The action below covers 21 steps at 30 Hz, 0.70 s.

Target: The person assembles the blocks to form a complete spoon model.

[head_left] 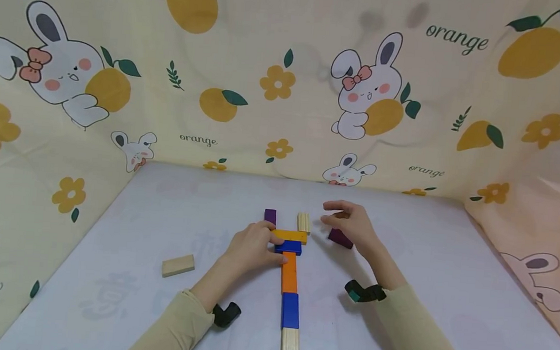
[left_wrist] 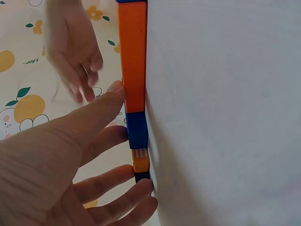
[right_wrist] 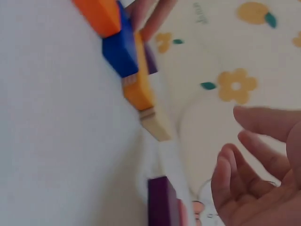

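Observation:
A row of wooden blocks runs away from me in the head view: a plain block (head_left: 289, 349), a blue block (head_left: 290, 310), an orange block (head_left: 290, 273) and a second blue block (head_left: 289, 247). Across its far end lies a yellow block (head_left: 291, 236). Beyond that stand a purple block (head_left: 270, 216) and a grooved plain block (head_left: 303, 223). My left hand (head_left: 254, 245) rests against the far blocks from the left, its thumb (left_wrist: 106, 106) beside the orange one. Over a dark purple block (head_left: 340, 238), my right hand (head_left: 353, 227) hovers with loosely bent, unloaded fingers.
A loose plain block (head_left: 178, 265) lies on the white tabletop (head_left: 120, 299), left of the row. Behind the table hangs a patterned cloth (head_left: 273, 126) with rabbits and oranges. Each wrist bears a black camera mount, such as the right one (head_left: 365, 292).

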### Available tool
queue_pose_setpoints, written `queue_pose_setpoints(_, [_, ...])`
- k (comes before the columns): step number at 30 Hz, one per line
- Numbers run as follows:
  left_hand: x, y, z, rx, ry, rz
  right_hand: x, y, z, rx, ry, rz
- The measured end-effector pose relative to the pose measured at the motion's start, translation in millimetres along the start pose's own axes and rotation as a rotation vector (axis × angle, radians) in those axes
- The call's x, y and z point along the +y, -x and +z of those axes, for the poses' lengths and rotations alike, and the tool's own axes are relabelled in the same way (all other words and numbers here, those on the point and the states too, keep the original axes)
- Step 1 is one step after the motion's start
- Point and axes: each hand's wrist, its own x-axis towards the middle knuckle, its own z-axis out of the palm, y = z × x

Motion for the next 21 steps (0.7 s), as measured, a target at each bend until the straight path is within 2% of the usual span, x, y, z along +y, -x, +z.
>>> queue_pose_setpoints(3, [0.5, 0.0, 0.3, 0.004, 0.003, -0.001, 0, 16.4, -10, 0.07, -0.044, 0.029])
queue_pose_setpoints(7, [0.2, -0.3, 1.5, 0.004, 0.007, -0.012, 7, 33.8, -20, 0.115, -0.007, 0.068])
queue_pose_setpoints(9, [-0.2, -0.3, 2.1, 0.0, 0.007, -0.019, 11, 40.6, -24, 0.118, 0.025, 0.066])
queue_pose_setpoints(15, [-2.0, 1.8, 2.5, -0.007, 0.015, -0.049, 26, 49.2, -35, 0.078, 0.097, -0.029])
queue_pose_setpoints(21, [-0.7, -0.4, 2.7, -0.007, 0.001, -0.025, 38, 50.2, -47, 0.083, 0.099, -0.028])
